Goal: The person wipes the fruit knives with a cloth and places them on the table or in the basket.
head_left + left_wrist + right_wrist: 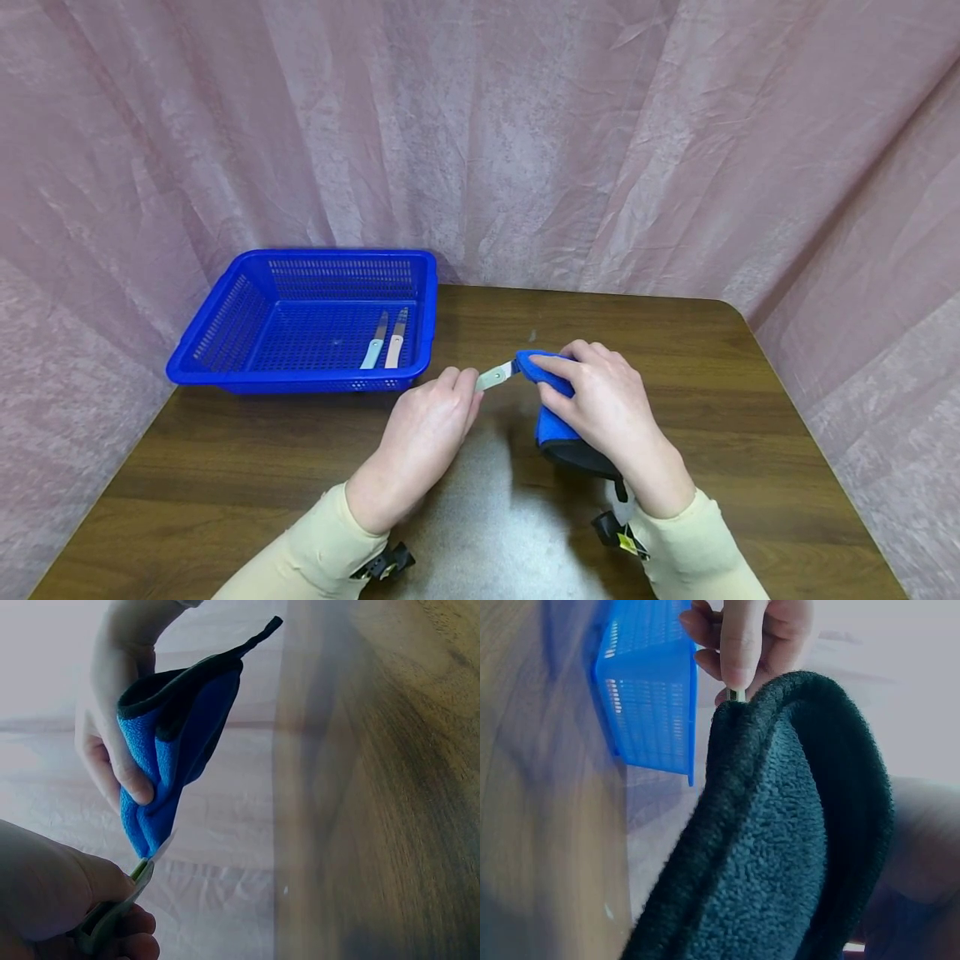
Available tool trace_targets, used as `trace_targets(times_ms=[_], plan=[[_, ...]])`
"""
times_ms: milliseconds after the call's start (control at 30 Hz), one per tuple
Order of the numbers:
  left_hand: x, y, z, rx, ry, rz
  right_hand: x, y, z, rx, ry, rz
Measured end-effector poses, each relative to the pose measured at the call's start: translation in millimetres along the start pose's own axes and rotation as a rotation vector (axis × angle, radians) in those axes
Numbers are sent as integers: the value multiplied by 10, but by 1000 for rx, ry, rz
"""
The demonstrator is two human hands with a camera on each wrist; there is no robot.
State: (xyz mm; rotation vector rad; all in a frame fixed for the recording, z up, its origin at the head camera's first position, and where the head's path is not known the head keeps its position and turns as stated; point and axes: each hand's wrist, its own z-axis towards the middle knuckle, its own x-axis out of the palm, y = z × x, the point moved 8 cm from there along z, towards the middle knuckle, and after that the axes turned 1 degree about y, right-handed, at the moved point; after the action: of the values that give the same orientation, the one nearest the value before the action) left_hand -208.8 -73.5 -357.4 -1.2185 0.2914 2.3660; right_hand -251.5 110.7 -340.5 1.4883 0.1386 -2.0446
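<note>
My left hand (433, 433) grips the pale green handle of a small knife (495, 377). Its blade points right and runs into a folded blue cloth (557, 423) with a black border and a hanging loop. With thumb and fingers, my right hand (607, 404) pinches that cloth around the blade, so most of the metal is hidden in the head view. In the left wrist view, a sliver of the blade (166, 846) shows beside the tip of the cloth (146, 750). The cloth's dark edge (810, 682) fills much of the right wrist view.
A blue plastic basket (300, 379) stands at the back left of the brown wooden table (712, 400). Inside lie a knife with a light blue handle (372, 352) and one with a pink handle (393, 350). Pink curtains (525, 150) hang behind and at the sides.
</note>
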Motion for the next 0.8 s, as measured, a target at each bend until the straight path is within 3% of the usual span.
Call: trace_targets(times_ms=[300, 800], plan=[[-57, -2, 6, 8, -40, 3, -23, -70, -2, 21, -1, -16], [-72, 12, 10, 1, -41, 1, -63, -171, -10, 65, -1, -14]])
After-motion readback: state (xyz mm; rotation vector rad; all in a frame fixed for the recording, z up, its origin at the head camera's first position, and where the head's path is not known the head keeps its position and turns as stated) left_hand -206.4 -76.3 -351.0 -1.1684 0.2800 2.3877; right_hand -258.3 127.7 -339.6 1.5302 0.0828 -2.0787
